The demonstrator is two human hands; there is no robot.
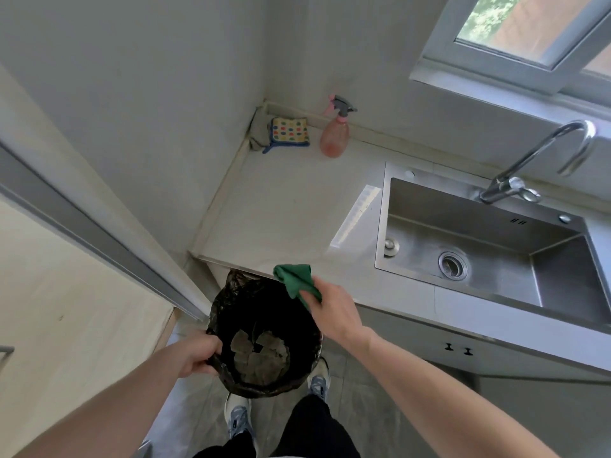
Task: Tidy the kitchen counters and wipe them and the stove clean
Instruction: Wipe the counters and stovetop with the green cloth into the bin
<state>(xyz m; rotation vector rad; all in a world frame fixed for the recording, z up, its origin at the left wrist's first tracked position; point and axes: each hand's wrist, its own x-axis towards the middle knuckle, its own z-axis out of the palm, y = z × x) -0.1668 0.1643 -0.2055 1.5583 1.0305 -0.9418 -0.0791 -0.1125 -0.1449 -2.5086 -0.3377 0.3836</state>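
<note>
Over the lined bin (264, 338), the right hand (334, 312) is pinching a green cloth (296, 280) at the desk (291, 206) edge; the left hand's (198, 355) grip is clamping the bin's rim.

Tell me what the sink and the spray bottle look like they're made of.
Sink: probably stainless steel with a brushed finish, grey with soft reflections. Spray bottle: likely translucent pink plastic, since light shows through its body; the trigger head looks like opaque grey plastic.
</note>
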